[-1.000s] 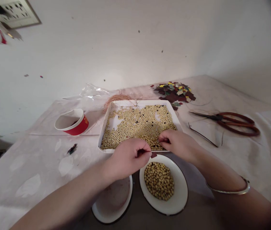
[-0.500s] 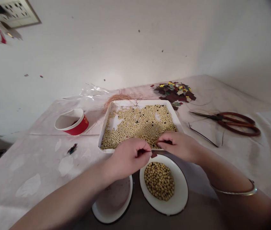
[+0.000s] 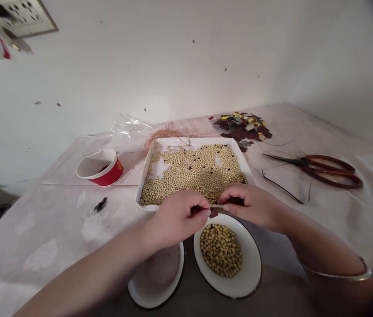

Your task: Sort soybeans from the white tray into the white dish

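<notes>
My left hand (image 3: 182,218) is pinched at the front edge of a white tray (image 3: 246,164), with a small dark red scrap (image 3: 214,214) at its fingertips. Close on its right, my right hand (image 3: 250,204) has thumb and forefinger together; what lies between them is too small to make out. Small yellowish beads (image 3: 186,169) with a few dark ones spread over the tray. Below the hands, a white bowl (image 3: 251,264) holds larger yellow-brown beads (image 3: 221,251). Another white dish (image 3: 156,277) lies partly under my left forearm.
A red and white paper cup (image 3: 108,174) stands at left, near a dark scrap (image 3: 101,204). Behind the tray are copper-coloured fibres (image 3: 164,135), clear plastic (image 3: 130,126) and a pile of coloured scraps (image 3: 244,127). Scissors (image 3: 333,169) and a dark curved strip (image 3: 282,188) lie at right.
My right hand has shifted slightly down and right. My left hand keeps its pinch on the dark red scrap, almost unmoved. The whole view has drifted a little.
</notes>
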A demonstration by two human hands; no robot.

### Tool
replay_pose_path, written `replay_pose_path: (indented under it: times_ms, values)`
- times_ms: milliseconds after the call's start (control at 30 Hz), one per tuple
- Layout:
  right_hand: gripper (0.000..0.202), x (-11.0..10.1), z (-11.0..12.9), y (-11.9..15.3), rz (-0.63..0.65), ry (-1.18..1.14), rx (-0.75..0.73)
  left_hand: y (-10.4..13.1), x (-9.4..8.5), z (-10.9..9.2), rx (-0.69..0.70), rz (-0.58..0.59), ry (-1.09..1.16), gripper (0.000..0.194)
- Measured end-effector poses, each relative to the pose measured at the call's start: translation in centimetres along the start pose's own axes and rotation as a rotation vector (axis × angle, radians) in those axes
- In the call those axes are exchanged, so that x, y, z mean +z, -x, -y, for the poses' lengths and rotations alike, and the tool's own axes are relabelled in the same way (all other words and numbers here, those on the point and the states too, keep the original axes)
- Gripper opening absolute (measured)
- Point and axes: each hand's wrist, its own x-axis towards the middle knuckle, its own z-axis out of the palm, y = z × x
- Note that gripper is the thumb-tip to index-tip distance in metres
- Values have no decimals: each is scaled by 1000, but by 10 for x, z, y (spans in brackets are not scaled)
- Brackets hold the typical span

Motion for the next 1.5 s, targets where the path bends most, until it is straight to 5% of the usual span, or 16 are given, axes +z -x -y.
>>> replay_pose_path:
  times_ms: [367, 967, 1167, 1333, 1500]
  values:
    - [13, 2, 2, 3, -47, -113, 11, 0, 1, 3, 6, 2, 0, 11]
    - [19, 10, -24, -5, -392, -84, -5, 0, 1, 2, 14, 2, 12, 11]
    - [10, 9, 1, 4, -461, -107, 33, -1, 0, 2, 9, 3, 15, 11]
    - [3, 15, 36, 17, -380, -57, -89, 0, 0, 2, 48, -9, 32, 11]
    - [10, 26, 44, 20, -287, -68, -196, 1, 1, 3, 67, -37, 32, 13]
